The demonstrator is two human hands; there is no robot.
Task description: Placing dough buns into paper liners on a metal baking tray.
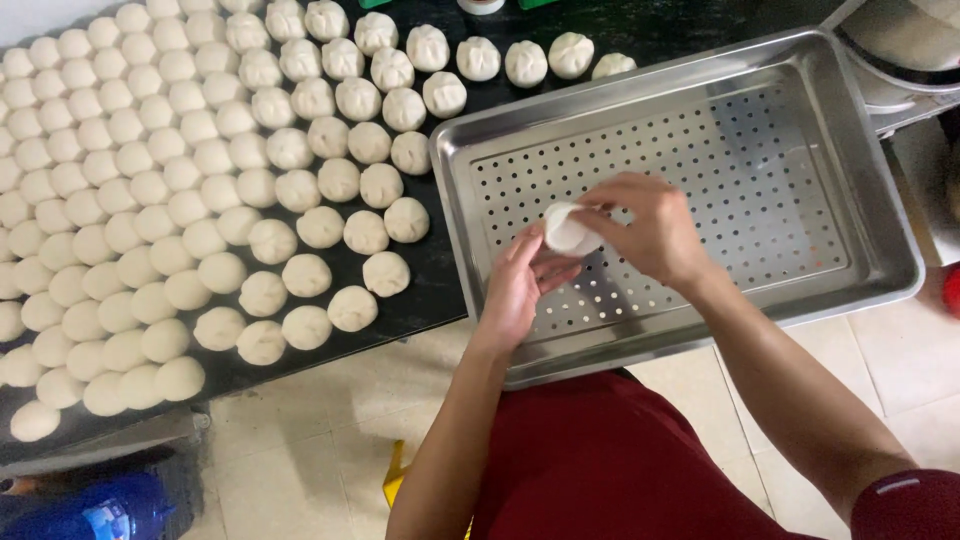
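Observation:
A small white dough piece (566, 230) is held between both my hands above a perforated steel tray (870, 270). My left hand (520, 285) cups it from below. My right hand (650, 225) pinches its top edge with the fingertips. The tray holds nothing else. To the left, many round white dough balls (200, 180) lie in rows on a dark tabletop (430, 290); the nearest ball (386, 273) sits a short way left of my left hand.
More dough balls (478, 58) line the table's far edge behind the tray. A round pale vessel (900, 50) stands at the top right. Below are a tiled floor (300, 450), a blue bottle (90, 510) and my dark red clothing (600, 460).

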